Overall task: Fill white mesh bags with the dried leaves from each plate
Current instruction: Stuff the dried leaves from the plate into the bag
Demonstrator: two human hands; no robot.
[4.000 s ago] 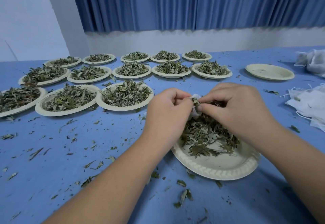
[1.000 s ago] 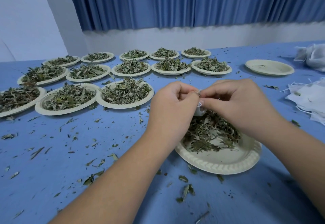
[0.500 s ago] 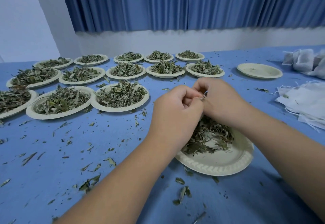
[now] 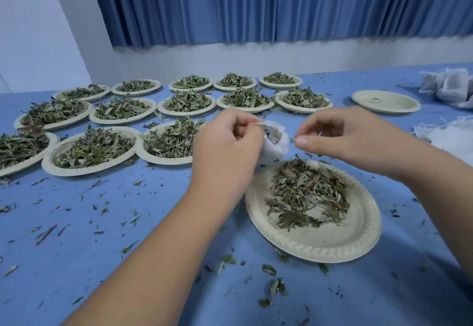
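From the head camera, the left hand (image 4: 225, 151) pinched the rim of one white mesh bag (image 4: 275, 143). The bag's mouth gaped with leaves inside, and it hung over the far edge of the near plate (image 4: 332, 246), where dried leaves (image 4: 304, 195) lay in a thin heap. The right hand (image 4: 345, 138) hovered just right of the bag, with thumb and forefinger pressed together; whether those fingers held anything could not be told. Thirteen heaped plates (image 4: 84, 170) stood on the blue worktop (image 4: 102, 223) in rows of five, five and three. One empty plate (image 4: 385, 101) sat to the right. More bags (image 4: 450, 87) lay at the right edge, too bunched to count.
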